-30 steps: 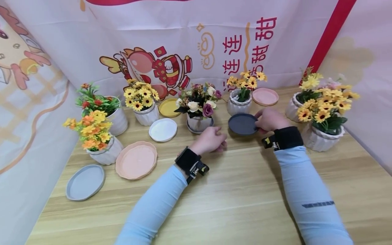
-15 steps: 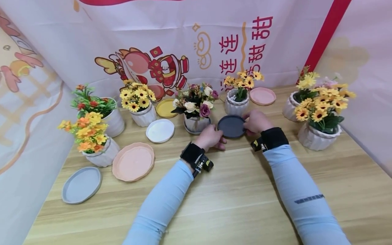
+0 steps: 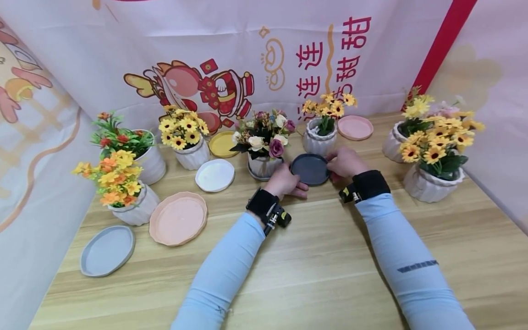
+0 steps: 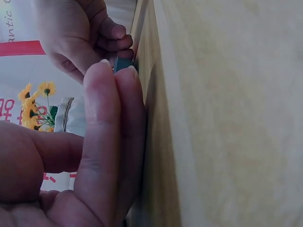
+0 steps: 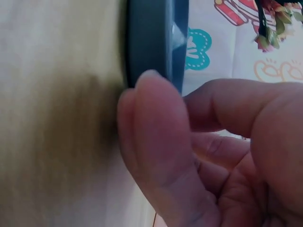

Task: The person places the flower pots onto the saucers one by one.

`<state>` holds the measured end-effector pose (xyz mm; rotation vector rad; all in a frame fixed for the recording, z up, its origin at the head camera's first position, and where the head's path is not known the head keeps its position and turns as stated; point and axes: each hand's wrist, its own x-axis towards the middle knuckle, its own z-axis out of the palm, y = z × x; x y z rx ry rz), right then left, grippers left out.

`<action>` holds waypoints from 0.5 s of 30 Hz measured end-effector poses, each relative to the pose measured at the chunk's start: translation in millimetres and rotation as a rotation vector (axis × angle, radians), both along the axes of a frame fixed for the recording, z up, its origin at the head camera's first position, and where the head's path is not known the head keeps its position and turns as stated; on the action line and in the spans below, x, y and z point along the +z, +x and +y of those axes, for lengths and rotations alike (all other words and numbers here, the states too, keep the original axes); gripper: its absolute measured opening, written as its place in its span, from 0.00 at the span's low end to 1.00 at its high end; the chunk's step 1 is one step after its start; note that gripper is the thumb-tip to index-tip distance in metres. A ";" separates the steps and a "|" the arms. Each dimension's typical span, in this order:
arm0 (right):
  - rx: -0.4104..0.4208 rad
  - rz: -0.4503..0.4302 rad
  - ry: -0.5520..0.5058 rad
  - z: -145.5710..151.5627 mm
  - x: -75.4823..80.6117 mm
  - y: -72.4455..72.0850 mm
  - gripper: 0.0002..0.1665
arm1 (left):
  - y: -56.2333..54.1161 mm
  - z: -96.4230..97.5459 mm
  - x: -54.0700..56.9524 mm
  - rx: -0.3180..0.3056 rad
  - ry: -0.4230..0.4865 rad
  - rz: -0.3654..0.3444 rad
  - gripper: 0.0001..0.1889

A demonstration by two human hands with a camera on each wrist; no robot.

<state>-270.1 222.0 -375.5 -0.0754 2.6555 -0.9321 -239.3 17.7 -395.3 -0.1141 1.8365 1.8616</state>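
Note:
A round dark grey plant saucer (image 3: 310, 169) lies level at or just above the table, between my two hands. On its right side my right hand (image 3: 346, 162) pinches the rim; in the right wrist view, the thumb and fingers (image 5: 161, 127) meet the saucer's side wall (image 5: 149, 42). My left hand (image 3: 283, 181) is at the saucer's left edge, its fingers (image 4: 102, 127) fairly straight and their tips by the rim in the left wrist view. Just behind the left hand stands a pot of purple and white roses (image 3: 264, 144) on a grey saucer.
Behind are a yellow daisy pot (image 3: 321, 133) and a pink saucer (image 3: 355, 127). Flower pots (image 3: 433, 183) stand at right. Leftward are a white saucer (image 3: 215, 175), yellow saucer (image 3: 224, 144), peach saucer (image 3: 178, 219), blue-grey saucer (image 3: 107, 250) and several potted flowers (image 3: 138, 206).
My right hand has brought the dark grey saucer leftward and levelled it beside the rose pot. The left hand has come to its left edge. Over the last half second little has moved.

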 end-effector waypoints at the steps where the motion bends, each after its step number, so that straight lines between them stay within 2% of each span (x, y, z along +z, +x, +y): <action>1: -0.018 -0.005 -0.022 1.8 1.7 -0.2 0.20 | -0.3 -0.2 0.6 -0.002 0.003 0.001 0.33; 5: -0.132 0.043 -0.129 10.8 8.9 -2.4 0.20 | -1.2 -1.4 3.0 -0.006 0.003 0.006 0.33; 10: -0.306 0.146 -0.382 19.0 16.6 -9.6 0.22 | -2.1 -1.4 3.0 0.006 -0.002 0.013 0.33; 15: -0.366 0.190 -0.504 19.1 21.6 -16.5 0.25 | -0.7 1.2 -2.0 0.021 -0.006 -0.008 0.34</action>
